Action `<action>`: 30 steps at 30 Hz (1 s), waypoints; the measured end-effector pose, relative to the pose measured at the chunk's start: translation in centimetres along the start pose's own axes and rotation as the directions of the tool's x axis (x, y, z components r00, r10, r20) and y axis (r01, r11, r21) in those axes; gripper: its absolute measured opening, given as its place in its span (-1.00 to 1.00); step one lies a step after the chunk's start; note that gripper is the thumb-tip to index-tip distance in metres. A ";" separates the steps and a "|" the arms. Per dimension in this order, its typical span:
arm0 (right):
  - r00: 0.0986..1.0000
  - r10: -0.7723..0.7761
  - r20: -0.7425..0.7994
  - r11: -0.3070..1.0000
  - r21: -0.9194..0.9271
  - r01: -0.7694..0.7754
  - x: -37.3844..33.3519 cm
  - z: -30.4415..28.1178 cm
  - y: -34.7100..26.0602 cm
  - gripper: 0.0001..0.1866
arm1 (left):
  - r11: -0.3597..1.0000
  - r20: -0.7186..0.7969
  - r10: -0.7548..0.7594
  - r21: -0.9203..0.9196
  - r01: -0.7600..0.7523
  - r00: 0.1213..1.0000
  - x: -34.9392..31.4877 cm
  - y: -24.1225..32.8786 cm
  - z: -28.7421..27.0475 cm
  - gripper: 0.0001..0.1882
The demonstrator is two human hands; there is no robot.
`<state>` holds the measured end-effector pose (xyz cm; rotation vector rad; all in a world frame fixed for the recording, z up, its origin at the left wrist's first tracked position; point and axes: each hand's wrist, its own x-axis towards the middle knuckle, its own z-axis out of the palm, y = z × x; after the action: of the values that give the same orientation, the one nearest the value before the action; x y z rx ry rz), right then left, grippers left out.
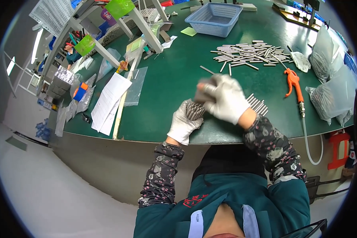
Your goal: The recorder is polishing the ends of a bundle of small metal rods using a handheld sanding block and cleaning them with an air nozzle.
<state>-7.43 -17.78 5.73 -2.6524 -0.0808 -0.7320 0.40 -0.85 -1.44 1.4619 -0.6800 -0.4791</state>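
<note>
My left hand [183,123], in a white glove, is wrapped round a bundle of short metal rods [194,111] near the table's front edge. The rod ends face up and toward my right hand. My right hand [228,97], also gloved and smeared by motion, grips a grey-brown flat piece [202,96] just over the bundle; its kind is too blurred to tell. Partly behind the right wrist lies a row of metal rods [258,105], side by side. A larger loose heap of the same rods [252,54] is spread farther back.
A blue plastic basket [214,20] stands at the back. On the right are an orange air blow gun [293,82] with its hose, a white cloth [301,62] and plastic bags of rods [333,95]. Papers [111,101] and a clear plastic bag [137,85] lie left.
</note>
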 end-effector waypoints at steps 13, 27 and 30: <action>0.996 -0.058 0.067 0.979 0.197 0.044 -0.5 0.5 -1.2 -0.51 | 0.973 -0.025 0.097 0.212 -0.089 0.995 0.5 0.5 0.0 -0.39; 0.961 0.276 0.031 0.957 -0.101 -0.272 -0.3 -4.7 2.3 -0.37 | 0.994 -0.052 0.055 0.093 -0.050 0.997 -0.4 -0.4 -0.7 -0.37; 0.818 0.556 -0.144 0.740 -0.362 -0.567 -2.3 -9.0 7.0 -0.64 | 0.995 -0.037 0.100 0.015 -0.099 0.994 0.1 -1.1 -0.9 -0.30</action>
<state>-12.67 -27.58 9.24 -2.7816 0.9385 -0.6116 1.21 -0.32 -2.49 1.4389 -0.7237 -0.3700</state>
